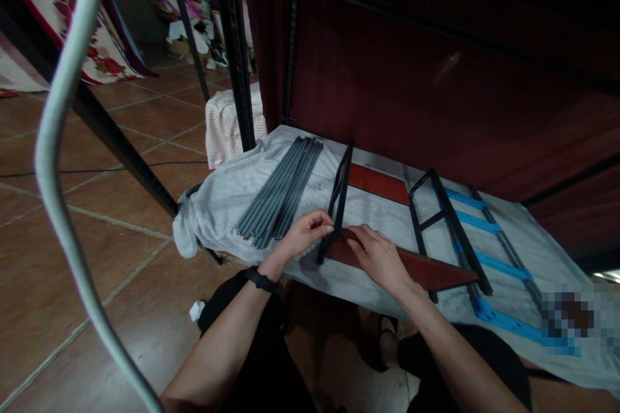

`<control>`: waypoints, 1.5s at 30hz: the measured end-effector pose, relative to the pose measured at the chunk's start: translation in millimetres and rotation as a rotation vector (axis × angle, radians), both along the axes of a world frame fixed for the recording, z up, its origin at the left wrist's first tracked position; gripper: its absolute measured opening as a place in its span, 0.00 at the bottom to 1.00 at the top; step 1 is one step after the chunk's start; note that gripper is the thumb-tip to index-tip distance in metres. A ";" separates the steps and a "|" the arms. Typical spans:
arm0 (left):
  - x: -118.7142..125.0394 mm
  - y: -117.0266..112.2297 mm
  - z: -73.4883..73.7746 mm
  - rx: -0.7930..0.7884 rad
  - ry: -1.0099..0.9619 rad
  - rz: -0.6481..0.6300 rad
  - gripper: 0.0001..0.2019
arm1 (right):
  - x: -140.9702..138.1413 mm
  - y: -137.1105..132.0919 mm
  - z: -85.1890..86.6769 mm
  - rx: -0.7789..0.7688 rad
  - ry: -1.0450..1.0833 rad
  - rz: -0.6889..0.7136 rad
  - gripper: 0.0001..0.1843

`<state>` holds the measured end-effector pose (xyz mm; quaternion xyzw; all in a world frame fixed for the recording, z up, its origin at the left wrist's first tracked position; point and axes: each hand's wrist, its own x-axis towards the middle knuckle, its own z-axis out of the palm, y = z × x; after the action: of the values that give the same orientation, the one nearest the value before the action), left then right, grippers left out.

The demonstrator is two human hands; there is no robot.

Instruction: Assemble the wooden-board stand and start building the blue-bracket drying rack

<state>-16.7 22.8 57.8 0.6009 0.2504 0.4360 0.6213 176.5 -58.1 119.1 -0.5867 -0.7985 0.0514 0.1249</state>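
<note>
board (431, 269) spans two black frames (343, 190), right hand (378, 257) gripping it, left hand (307, 232) pinching one.

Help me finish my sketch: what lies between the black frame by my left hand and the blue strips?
In the head view: two reddish boards, a second black frame, grey cloth and your right hand.

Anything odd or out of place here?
Small white scrap beside the left knee, seemingly on the floor: looks like stray litter. No spill or damage visible; the pixelated patch at right can't be judged.
</note>
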 end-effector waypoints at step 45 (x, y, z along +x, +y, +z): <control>-5.1 15.0 -53.2 0.254 0.870 -0.135 0.08 | -7.8 28.7 26.2 -0.219 0.031 0.194 0.27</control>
<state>-21.8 37.8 4.6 0.8146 0.3929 0.1292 0.4067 168.7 -29.4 145.3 -0.5162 -0.8389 0.1593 0.0669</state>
